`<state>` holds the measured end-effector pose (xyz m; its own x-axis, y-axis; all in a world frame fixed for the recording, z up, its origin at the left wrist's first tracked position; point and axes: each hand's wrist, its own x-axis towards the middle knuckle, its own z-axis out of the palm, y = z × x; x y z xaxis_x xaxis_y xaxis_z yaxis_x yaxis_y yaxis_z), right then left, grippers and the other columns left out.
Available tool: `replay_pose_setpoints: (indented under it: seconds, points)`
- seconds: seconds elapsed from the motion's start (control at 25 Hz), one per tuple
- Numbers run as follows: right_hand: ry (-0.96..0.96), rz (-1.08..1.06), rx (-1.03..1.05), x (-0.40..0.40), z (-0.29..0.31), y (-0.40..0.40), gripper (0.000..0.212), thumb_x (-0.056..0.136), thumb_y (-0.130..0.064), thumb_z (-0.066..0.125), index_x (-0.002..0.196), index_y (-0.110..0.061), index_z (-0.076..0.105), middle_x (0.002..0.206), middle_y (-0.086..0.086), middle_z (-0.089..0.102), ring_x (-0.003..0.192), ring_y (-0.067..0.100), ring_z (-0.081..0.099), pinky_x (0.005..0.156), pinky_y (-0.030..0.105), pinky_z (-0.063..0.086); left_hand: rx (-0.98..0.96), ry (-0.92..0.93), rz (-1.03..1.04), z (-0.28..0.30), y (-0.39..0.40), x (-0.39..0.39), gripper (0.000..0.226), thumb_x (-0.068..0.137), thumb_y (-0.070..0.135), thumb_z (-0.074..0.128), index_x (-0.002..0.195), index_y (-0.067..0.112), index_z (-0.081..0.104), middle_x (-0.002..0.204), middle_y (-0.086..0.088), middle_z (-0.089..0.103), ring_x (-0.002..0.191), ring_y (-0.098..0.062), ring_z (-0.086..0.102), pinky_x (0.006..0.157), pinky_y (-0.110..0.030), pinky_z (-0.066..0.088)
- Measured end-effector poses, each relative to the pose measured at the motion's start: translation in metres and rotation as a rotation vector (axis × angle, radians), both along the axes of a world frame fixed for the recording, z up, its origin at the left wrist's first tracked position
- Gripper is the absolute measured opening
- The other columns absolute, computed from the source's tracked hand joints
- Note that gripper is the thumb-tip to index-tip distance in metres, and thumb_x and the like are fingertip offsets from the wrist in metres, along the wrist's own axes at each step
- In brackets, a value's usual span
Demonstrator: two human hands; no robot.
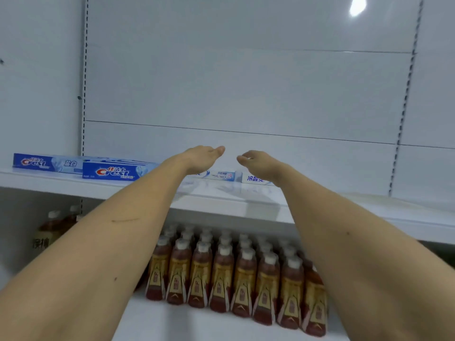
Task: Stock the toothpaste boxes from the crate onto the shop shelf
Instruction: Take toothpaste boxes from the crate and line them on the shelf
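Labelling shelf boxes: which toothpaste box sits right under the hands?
The white box, lying flat between the left hand and right hand. The blue Crest boxes lie further left.

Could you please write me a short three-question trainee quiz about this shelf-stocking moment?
1. True or false: the left hand and right hand each grip a toothpaste box.
2. Multiple choice: the blue Crest boxes lie on the upper shelf: A) left of both hands, B) right of both hands, C) between them.
3. Fill in: the shelf below holds rows of ____.

Key: 1. False; both hands hover open above the white toothpaste boxes. 2. A. 3. bottles with white caps.
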<state>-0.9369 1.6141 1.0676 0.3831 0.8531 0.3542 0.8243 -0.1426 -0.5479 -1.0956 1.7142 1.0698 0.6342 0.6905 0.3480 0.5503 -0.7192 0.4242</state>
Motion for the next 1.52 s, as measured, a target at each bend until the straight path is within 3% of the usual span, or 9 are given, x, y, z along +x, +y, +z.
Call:
replay_pose_setpoints:
  seconds: [0.16,0.36,0.48,0.56,0.68,0.92,1.16,1.4,1.52]
  points:
    - [0.232,0.056,0.142,-0.032,-0.014,-0.062,0.056,0.103,-0.047,0.031,0.145,-0.011,0.04,0.145,0.007,0.045,0.128,0.025,0.045,0.107,0.041,0.036,0.042,-0.071,0.006,-0.026,-0.053,-0.022,0.069,0.098,0.065,0.015,0.151,0.025,0.034,0.157,0.0,0.035,0.142,-0.026,0.034,0.118,-0.046,0.023]
    - [0.355,0.224,0.433,-0.07,-0.058,-0.122,0.045,0.102,-0.043,0.037,0.136,-0.017,0.052,0.133,-0.002,0.056,0.124,0.016,0.051,0.107,0.041,0.041,-0.075,-0.487,-0.079,-0.062,-0.122,-0.05,0.065,0.1,0.06,0.018,0.144,0.023,0.048,0.152,0.003,0.043,0.141,-0.018,0.037,0.111,-0.033,0.024]
    - [0.548,0.257,0.556,-0.093,-0.091,-0.146,0.041,0.102,-0.04,0.035,0.133,-0.021,0.054,0.126,-0.003,0.059,0.119,0.014,0.054,0.105,0.041,0.044,-0.15,-0.628,-0.135,-0.097,-0.159,-0.065,0.061,0.101,0.058,0.016,0.142,0.027,0.049,0.151,0.005,0.044,0.141,-0.013,0.034,0.105,-0.027,0.021]
    - [0.728,0.259,0.576,-0.108,-0.116,-0.156,0.042,0.102,-0.04,0.033,0.133,-0.022,0.056,0.127,-0.003,0.06,0.119,0.014,0.055,0.105,0.04,0.044,-0.243,-0.733,-0.161,-0.122,-0.173,-0.073,0.062,0.101,0.058,0.014,0.142,0.029,0.05,0.15,0.003,0.046,0.142,-0.014,0.033,0.107,-0.03,0.019]
    - [0.76,0.247,0.526,-0.122,-0.169,-0.166,0.046,0.104,-0.042,0.028,0.137,-0.022,0.054,0.133,-0.002,0.058,0.124,0.015,0.052,0.109,0.041,0.038,-0.403,-0.842,-0.142,-0.183,-0.18,-0.086,0.063,0.101,0.059,0.013,0.142,0.029,0.05,0.147,0.002,0.049,0.14,-0.014,0.036,0.117,-0.042,0.019]
    - [0.858,0.114,0.308,-0.151,-0.283,-0.164,0.048,0.104,-0.047,0.025,0.141,-0.025,0.048,0.146,-0.002,0.048,0.137,0.016,0.04,0.115,0.043,0.029,-0.75,-0.777,-0.021,-0.32,-0.169,-0.124,0.064,0.101,0.057,0.011,0.147,0.025,0.042,0.151,-0.004,0.043,0.143,-0.018,0.031,0.12,-0.049,0.015]
    - [0.986,-0.049,0.077,-0.201,-0.412,-0.146,0.05,0.103,-0.05,0.026,0.142,-0.025,0.048,0.145,-0.002,0.048,0.134,0.017,0.042,0.109,0.04,0.033,-0.946,-0.604,0.036,-0.429,-0.151,-0.164,0.063,0.102,0.055,0.01,0.148,0.024,0.04,0.151,-0.002,0.043,0.142,-0.018,0.033,0.109,-0.035,0.02]
    - [1.092,-0.263,-0.098,-0.215,-0.537,-0.162,0.052,0.104,-0.048,0.023,0.144,-0.022,0.045,0.147,-0.001,0.046,0.135,0.019,0.041,0.111,0.042,0.031,-1.141,-0.35,0.122,-0.555,-0.149,-0.17,0.061,0.102,0.057,0.012,0.147,0.029,0.041,0.151,-0.001,0.044,0.144,-0.022,0.031,0.117,-0.047,0.017]
    - [1.183,-0.362,-0.225,-0.214,-0.609,-0.182,0.052,0.103,-0.051,0.026,0.14,-0.023,0.049,0.132,-0.003,0.058,0.125,0.017,0.051,0.104,0.038,0.038,-1.247,-0.255,0.166,-0.626,-0.167,-0.162,0.062,0.1,0.061,0.015,0.145,0.031,0.044,0.149,-0.001,0.046,0.141,-0.023,0.034,0.113,-0.047,0.02]
